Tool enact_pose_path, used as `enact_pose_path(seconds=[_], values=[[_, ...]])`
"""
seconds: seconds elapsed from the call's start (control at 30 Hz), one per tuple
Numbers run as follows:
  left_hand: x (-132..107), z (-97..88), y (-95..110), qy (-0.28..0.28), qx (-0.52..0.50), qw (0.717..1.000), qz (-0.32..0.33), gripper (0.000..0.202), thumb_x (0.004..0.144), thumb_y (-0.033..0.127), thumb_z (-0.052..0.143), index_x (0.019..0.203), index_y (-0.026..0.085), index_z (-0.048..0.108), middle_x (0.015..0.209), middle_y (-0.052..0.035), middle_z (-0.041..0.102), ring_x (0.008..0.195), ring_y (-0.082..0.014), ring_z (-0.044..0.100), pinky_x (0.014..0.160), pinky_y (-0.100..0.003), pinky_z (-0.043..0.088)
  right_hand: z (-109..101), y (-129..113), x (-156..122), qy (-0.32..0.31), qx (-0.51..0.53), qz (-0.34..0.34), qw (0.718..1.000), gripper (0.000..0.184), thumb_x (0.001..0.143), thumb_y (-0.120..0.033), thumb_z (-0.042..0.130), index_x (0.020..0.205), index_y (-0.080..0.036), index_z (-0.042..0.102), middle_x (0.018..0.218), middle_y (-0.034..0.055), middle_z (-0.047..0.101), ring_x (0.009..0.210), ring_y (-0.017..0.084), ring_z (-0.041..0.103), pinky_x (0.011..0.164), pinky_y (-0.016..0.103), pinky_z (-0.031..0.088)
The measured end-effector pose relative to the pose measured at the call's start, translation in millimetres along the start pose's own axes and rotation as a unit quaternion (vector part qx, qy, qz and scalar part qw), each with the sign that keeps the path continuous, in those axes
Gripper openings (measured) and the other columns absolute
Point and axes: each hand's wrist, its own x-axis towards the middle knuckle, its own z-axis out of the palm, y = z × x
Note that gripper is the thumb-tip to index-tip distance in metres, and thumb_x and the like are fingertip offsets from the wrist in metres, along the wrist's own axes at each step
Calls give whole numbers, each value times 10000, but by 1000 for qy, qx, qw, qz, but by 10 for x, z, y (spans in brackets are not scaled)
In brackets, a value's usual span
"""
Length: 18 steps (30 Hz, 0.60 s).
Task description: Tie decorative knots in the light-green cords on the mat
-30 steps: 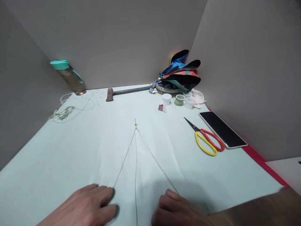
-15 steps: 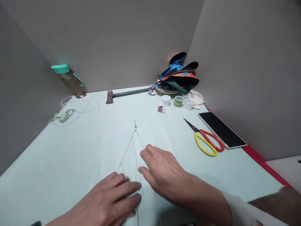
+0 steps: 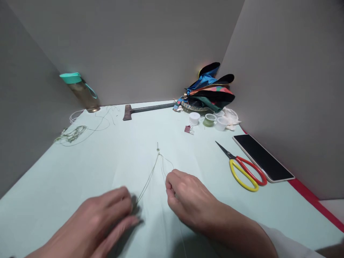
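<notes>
Three small cups (image 3: 209, 120), one scissors (image 3: 245, 171)

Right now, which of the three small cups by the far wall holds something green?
The middle cup: green inside, while the left cup and right cup look plain white.

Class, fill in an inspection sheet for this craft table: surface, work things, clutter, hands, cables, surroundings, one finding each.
Surface: pale green cloth, creased, over a table with a red edge at the right.
Work things: thin cords joined at a knot, fanning toward both hands.
Clutter: scissors, phone, three small cups, binder clip, hammer, bottle, folded fabric, loose thread.
Hands: left hand blurred, fingers at one cord; right hand curled over the cords.
Cables: nothing seen.
Surroundings: grey panels on three sides.
</notes>
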Motion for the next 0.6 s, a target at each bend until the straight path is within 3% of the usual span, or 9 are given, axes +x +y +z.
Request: enact_pose_path(seconds=[0.07,0.13,0.23,0.3,0.43,0.6], values=[[236,16,-97,21,43,998,-50,376,1107,396,362,976,227,671,954,-42,667,785,-219,691,704,-382,564,-55,5,23,-15,96,16,995,144,939,-77,606,859,-196,586,915,14,672,843,189,657,765,355,546],[525,43,-170,38,88,990,-102,299,1074,419,490,1110,179,665,1055,-89,673,831,-257,681,741,-457,575,-73,15,55,-48,206,26,977,148,909,-72,549,874,-215,535,900,20,700,843,177,692,744,318,543],[914,95,-210,37,127,982,-136,259,1007,392,700,1139,171,672,1072,-57,693,860,-216,683,771,-406,605,-71,24,102,-91,341,42,935,172,881,-73,467,960,-225,469,845,-8,673,752,125,686,725,270,541],[1070,129,-204,33,129,983,-129,212,1004,346,724,1110,167,687,1093,-53,711,892,-211,700,790,-395,621,-82,25,120,-94,387,58,915,172,888,-109,449,1015,-225,448,814,-49,585,616,89,578,638,247,495],[1137,169,-196,33,97,990,-100,151,1024,309,702,1041,159,700,1058,-45,724,891,-207,710,793,-391,627,-149,82,165,-86,392,80,912,105,976,-278,482,1064,-224,460,766,-86,501,497,78,357,515,251,340],[1085,131,-237,57,0,990,-128,187,1023,337,695,943,169,678,920,-8,685,793,-184,666,750,-365,591,-227,224,260,-82,309,62,946,74,996,-290,560,1013,-224,531,713,-69,504,635,139,439,613,290,348]])
